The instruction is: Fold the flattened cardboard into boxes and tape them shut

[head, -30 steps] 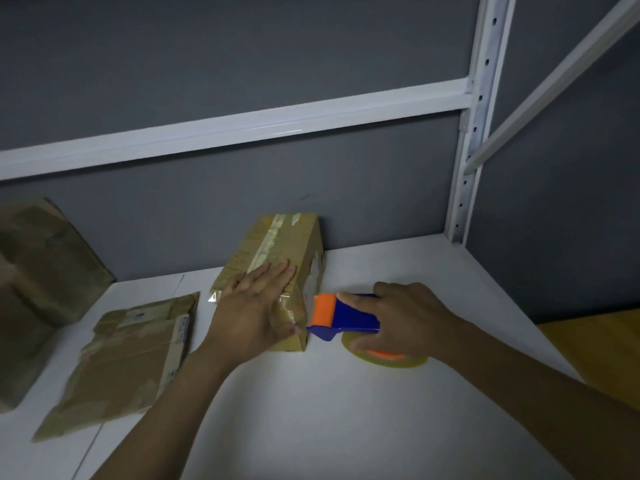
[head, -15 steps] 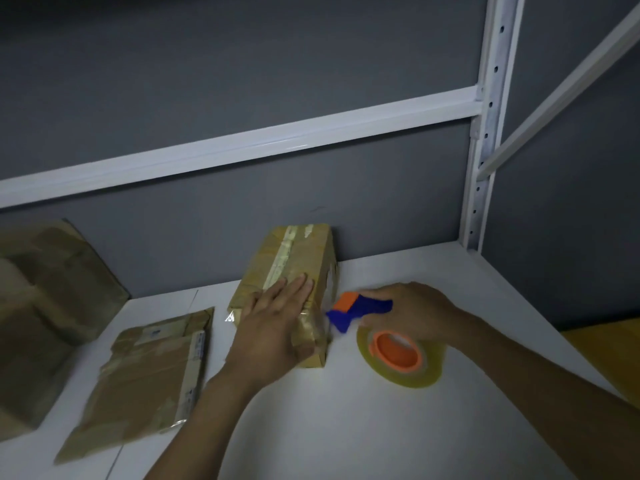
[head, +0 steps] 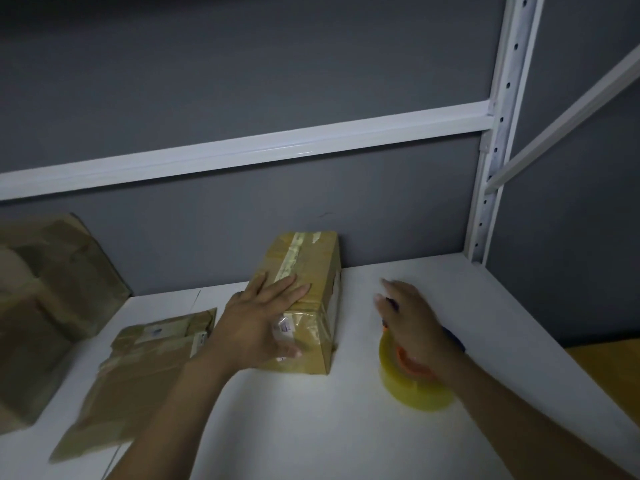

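A small cardboard box [head: 304, 268] with tape strips along its top stands on the white shelf [head: 294, 431], against the grey back wall. My left hand [head: 256, 323] lies flat on the box's near top and left edge, fingers straight. To the right of the box, my right hand [head: 414, 323] covers a blue and orange tape dispenser with its yellowish tape roll [head: 412, 393], which rests on the shelf. The fingers wrap over the dispenser's handle and hide most of it. A flattened piece of cardboard [head: 138, 368] lies left of the box.
A larger brown box [head: 45, 299] stands at the far left. A white rack post [head: 498, 133] rises at the shelf's back right corner, with a cross rail [head: 242, 150] along the wall. A yellow surface [head: 609, 372] shows beyond the right edge.
My right hand has drawn the tape dispenser away from the box's side to the right and lowered it onto the shelf. My left hand has stayed flat on the box.
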